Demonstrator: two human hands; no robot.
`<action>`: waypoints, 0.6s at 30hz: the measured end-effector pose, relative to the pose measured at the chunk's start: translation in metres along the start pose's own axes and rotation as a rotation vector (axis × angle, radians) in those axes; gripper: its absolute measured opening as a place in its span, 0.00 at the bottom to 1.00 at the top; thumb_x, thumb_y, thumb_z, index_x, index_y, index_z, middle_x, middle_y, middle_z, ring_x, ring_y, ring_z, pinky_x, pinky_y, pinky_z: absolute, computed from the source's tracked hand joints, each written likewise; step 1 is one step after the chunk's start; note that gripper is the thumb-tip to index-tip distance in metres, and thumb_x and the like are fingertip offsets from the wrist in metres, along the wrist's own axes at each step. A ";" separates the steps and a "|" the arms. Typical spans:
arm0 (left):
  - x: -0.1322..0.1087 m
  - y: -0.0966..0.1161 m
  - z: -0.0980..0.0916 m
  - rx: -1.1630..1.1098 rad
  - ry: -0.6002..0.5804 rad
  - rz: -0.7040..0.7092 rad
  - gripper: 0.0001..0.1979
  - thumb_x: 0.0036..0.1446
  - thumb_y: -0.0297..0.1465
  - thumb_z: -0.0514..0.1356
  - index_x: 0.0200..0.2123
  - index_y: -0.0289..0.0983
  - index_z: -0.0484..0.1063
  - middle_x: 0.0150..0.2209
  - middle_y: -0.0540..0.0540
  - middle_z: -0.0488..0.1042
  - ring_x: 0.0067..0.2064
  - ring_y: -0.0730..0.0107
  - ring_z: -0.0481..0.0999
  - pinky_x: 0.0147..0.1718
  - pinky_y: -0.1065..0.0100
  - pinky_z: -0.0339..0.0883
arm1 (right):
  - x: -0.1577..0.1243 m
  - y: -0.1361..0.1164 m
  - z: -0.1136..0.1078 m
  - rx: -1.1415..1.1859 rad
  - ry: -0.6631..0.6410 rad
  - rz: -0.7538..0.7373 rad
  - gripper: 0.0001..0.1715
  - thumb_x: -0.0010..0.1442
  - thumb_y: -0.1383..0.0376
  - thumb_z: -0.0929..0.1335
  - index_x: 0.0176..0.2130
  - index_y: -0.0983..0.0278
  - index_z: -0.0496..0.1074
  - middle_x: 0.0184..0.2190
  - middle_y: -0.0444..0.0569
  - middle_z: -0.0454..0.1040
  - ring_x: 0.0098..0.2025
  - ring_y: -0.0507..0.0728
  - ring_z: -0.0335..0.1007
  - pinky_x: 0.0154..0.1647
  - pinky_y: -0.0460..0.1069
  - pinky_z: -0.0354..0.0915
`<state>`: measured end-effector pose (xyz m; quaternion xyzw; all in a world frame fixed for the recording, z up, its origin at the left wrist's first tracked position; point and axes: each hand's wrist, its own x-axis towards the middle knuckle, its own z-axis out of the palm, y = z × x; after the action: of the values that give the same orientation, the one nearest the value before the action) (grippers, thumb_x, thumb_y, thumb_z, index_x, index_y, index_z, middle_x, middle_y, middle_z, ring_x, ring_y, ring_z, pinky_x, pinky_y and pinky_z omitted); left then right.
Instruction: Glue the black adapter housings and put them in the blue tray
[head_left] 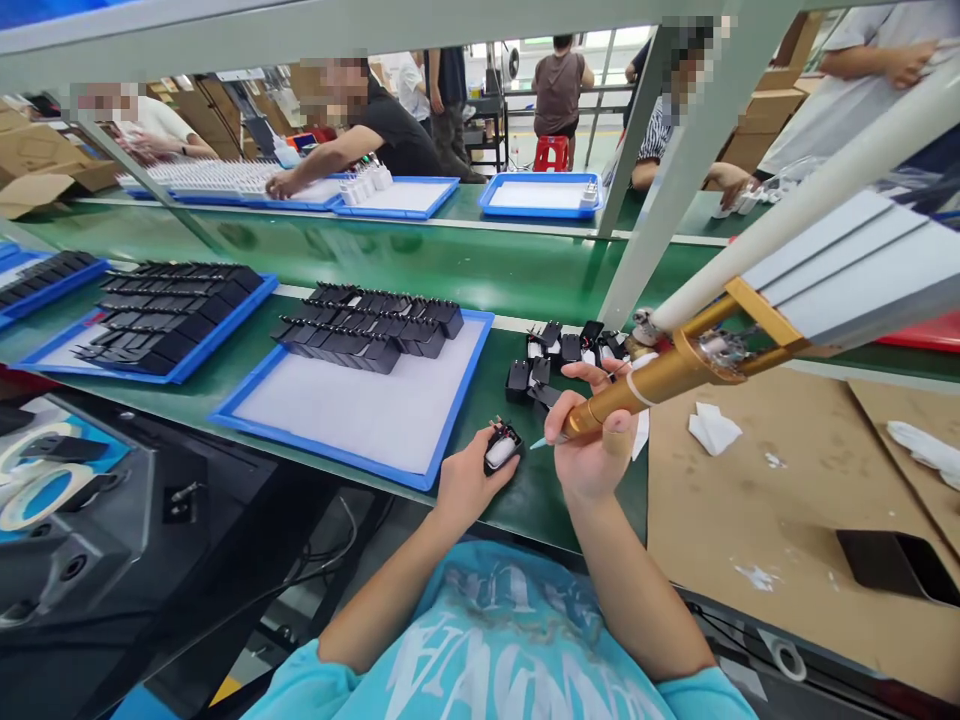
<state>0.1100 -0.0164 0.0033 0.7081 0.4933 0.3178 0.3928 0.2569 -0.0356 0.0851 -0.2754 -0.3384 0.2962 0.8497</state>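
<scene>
My left hand [466, 482] grips a small black charger housing [502, 447] with a white inside, held on the green belt near its front edge. My right hand [592, 440] is wrapped round a gold dispenser nozzle [637, 390] that hangs from a white tube and a grey rail at the upper right. The nozzle's thin tip [537, 443] points at the housing, a short gap away. Just behind my hands lies a loose pile of black housings [559, 355].
A blue tray [352, 405] with a white liner holds rows of black housings at its far end; more blue trays stand to the left. A brown cardboard sheet [795, 500] with white scraps lies at the right. Other people work across the green belt.
</scene>
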 end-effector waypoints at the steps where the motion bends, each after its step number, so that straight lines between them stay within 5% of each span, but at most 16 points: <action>1: -0.002 0.002 -0.001 0.017 -0.003 0.044 0.21 0.50 0.38 0.67 0.48 0.44 0.70 0.44 0.45 0.78 0.44 0.53 0.79 0.45 0.61 0.69 | 0.000 0.001 0.002 0.001 -0.009 0.005 0.22 0.56 0.49 0.66 0.47 0.55 0.65 0.39 0.43 0.73 0.15 0.45 0.63 0.10 0.43 0.52; 8: -0.007 0.013 -0.007 0.205 0.033 0.432 0.21 0.54 0.32 0.63 0.52 0.39 0.66 0.47 0.44 0.77 0.45 0.63 0.79 0.44 0.67 0.72 | 0.000 0.003 0.007 0.003 0.015 0.018 0.23 0.54 0.48 0.67 0.46 0.54 0.65 0.38 0.42 0.74 0.13 0.44 0.61 0.09 0.44 0.48; 15: -0.006 0.019 -0.009 0.239 0.040 0.486 0.21 0.54 0.30 0.63 0.51 0.37 0.66 0.45 0.43 0.77 0.44 0.64 0.79 0.43 0.67 0.73 | -0.001 0.002 0.006 -0.014 0.008 -0.017 0.15 0.56 0.50 0.67 0.36 0.57 0.63 0.37 0.41 0.74 0.12 0.44 0.61 0.08 0.43 0.48; 18: -0.006 0.019 -0.009 0.232 0.034 0.484 0.21 0.54 0.30 0.62 0.52 0.38 0.65 0.45 0.43 0.76 0.45 0.64 0.78 0.43 0.66 0.73 | -0.002 0.003 0.006 -0.028 0.012 -0.014 0.18 0.56 0.48 0.66 0.39 0.56 0.63 0.38 0.42 0.73 0.12 0.44 0.60 0.09 0.43 0.48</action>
<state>0.1091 -0.0240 0.0244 0.8403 0.3492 0.3556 0.2134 0.2506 -0.0332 0.0866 -0.2869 -0.3394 0.2839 0.8497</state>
